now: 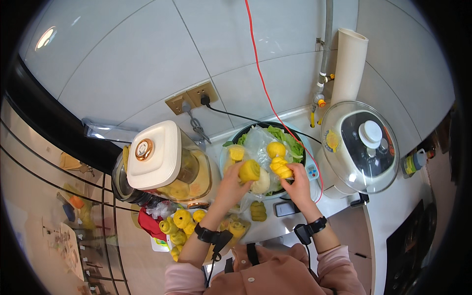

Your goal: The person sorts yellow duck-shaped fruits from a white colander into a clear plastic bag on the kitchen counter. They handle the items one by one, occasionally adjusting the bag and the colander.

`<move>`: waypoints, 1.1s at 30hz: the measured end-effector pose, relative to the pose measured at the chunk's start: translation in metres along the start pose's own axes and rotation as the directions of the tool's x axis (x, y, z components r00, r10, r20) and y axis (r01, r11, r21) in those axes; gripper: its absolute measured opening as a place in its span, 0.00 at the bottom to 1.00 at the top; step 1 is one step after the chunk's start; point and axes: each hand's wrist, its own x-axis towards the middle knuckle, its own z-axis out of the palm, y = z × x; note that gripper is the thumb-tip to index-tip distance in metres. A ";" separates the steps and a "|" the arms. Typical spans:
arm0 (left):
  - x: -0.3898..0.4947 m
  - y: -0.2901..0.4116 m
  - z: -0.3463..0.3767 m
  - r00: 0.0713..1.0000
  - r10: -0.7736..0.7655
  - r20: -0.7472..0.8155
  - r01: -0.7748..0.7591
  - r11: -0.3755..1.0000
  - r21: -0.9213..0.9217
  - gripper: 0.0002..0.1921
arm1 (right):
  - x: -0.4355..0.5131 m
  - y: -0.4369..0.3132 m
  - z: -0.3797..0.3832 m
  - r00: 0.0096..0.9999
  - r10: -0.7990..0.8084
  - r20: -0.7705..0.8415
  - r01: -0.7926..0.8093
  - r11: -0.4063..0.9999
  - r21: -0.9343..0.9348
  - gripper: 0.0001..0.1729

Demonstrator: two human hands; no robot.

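Note:
My left hand (pixel 230 184) grips a yellow rolled bun (pixel 250 170), beside a pale round bun (pixel 261 181). Between the fingers of my right hand (pixel 298 182) is a yellow twisted bun (pixel 281 167); a round yellow piece (pixel 276 149) touches its upper end. Both hands are over a dark round pan holding green lettuce (pixel 287 140) and a clear plastic bag (pixel 255 142). Another yellow bun (pixel 236 152) lies in clear plastic at the pan's left side. Nearer me, a ridged yellow-green bun (pixel 258 211) rests on the white counter (pixel 269 230).
Several yellow shaped buns (pixel 180 225) are piled at the lower left, near a lidded container (pixel 155 156). A cooker under a glass lid (pixel 359 147) stands right. A dark device (pixel 287 208) lies on the counter. A red cable (pixel 262 79) hangs across the pan.

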 end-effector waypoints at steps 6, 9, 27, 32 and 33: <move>0.018 -0.018 0.051 0.997 0.040 -0.069 -0.033 0.994 0.099 0.34 | 0.027 0.017 0.037 0.988 -0.081 0.131 0.106 0.975 -0.194 0.30; 0.018 -0.030 0.059 0.993 0.030 -0.118 -0.011 0.988 0.156 0.34 | 0.016 0.023 0.035 0.977 -0.110 0.185 0.143 0.973 -0.178 0.30; -0.197 -0.009 -0.141 0.857 -0.180 -0.483 0.365 0.873 0.323 0.22 | -0.032 -0.049 0.023 0.910 -0.234 0.341 0.201 0.971 0.130 0.22; -0.312 -0.031 -0.167 0.669 -0.415 -0.617 0.590 0.801 0.099 0.20 | -0.049 -0.109 0.059 0.840 -0.331 0.430 0.250 0.940 0.233 0.21; -0.329 -0.039 -0.164 0.652 -0.435 -0.621 0.604 0.793 0.079 0.20 | -0.053 -0.122 0.066 0.818 -0.352 0.456 0.260 0.932 0.253 0.21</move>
